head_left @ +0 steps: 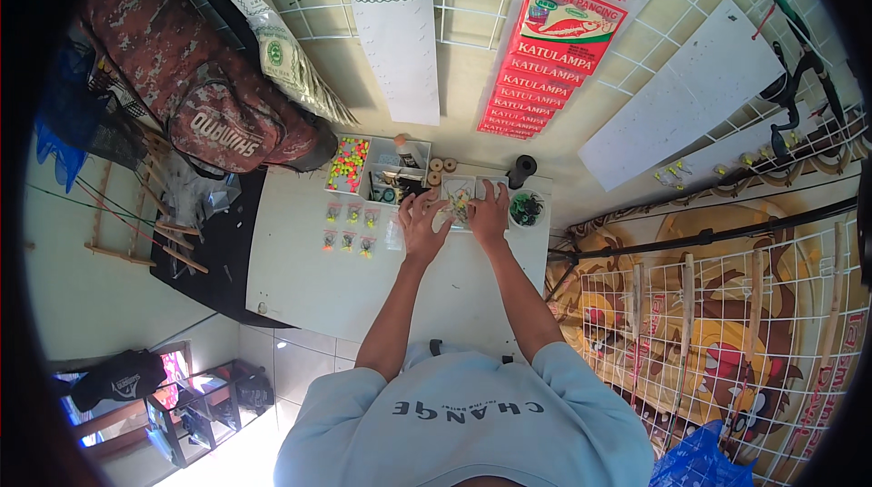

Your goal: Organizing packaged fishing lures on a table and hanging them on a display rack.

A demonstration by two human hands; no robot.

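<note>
Both hands are at the back of the white table, around a small white tray (pixel 459 184) with a cluster of tiny yellowish pieces (pixel 460 206) in it. My left hand (pixel 423 229) is at the tray's left side, its fingers spread and thumb apart. At the right side, my right hand (pixel 489 213) reaches over the tray with fingers apart and bent. Nothing held shows in either hand at this size. Beside my left hand lies a clear little bag (pixel 394 235). Farther left, several small clear packets (pixel 350 228) with colourful contents lie in two rows.
Behind the packets stand a box of bright beads (pixel 348 165) and a divided white box (pixel 386 185). Brown spools (pixel 435 179), a black cylinder (pixel 521 171) and a bowl of dark green pieces (pixel 527 209) flank the tray. A camouflage bag (pixel 218 96) hangs at left.
</note>
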